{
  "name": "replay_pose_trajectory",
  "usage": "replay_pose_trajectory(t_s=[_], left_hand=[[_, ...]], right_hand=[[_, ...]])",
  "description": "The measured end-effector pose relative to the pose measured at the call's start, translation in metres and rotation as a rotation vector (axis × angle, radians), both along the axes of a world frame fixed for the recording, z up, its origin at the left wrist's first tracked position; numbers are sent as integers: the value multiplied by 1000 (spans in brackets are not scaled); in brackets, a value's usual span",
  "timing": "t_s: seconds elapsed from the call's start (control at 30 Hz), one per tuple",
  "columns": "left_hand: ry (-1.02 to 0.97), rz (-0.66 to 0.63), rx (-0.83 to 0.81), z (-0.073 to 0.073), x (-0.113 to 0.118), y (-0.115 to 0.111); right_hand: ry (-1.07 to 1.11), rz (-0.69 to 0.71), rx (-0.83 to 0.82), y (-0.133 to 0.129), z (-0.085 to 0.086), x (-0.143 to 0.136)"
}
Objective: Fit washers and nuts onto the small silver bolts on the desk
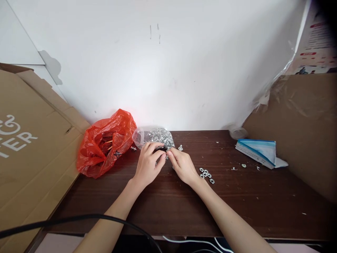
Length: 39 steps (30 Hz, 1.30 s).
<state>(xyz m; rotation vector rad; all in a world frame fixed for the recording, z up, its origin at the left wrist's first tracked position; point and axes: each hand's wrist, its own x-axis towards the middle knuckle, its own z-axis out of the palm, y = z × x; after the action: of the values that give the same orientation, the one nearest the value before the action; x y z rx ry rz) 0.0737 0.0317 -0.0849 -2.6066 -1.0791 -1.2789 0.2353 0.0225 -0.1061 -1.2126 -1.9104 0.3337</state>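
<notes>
My left hand [150, 162] and my right hand [183, 165] meet at the middle of the table, fingertips almost touching. Between them shows a small shiny metal fastener [168, 149], pinched by the thumb and finger of my right hand. My left hand is closed too, its thumb and forefinger tips close together; what they grip is hidden. Just behind stands a clear plastic bag [159, 136] full of small metal hardware. A loose fastener [180, 147] lies beyond my right hand. Several hex nuts [205, 173] are grouped to the right of my right wrist.
A red plastic bag [105, 147] with metal pieces inside stands at left, beside a cardboard box [31, 140]. On the right lie a blue-and-white packet [256, 153] and small scraps. A black cable [86, 217] crosses over my left forearm. A white wall closes off the back.
</notes>
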Motion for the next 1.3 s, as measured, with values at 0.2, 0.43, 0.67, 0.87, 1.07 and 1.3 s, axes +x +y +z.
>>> replay_pose_trajectory(t_s=[0.2,0.43,0.67,0.87,1.07,1.3], left_hand=[[-146,-74,-108,2,0,-2],[-193,-67,-147,5,-4,1],[-121,-64,-211,1,-2,0],[-57,-79,-254,-1,-2,-2],[-143,-75,-187,0,-3,-3],[-86,-29,-189,1,-3,-2]], right_hand=[[-3,-41,40,0,0,2],[23,-47,62,1,-4,0],[125,-57,194,-3,-2,2],[150,-55,216,-5,2,3],[148,-56,208,-5,3,4],[141,-58,184,-7,5,3]])
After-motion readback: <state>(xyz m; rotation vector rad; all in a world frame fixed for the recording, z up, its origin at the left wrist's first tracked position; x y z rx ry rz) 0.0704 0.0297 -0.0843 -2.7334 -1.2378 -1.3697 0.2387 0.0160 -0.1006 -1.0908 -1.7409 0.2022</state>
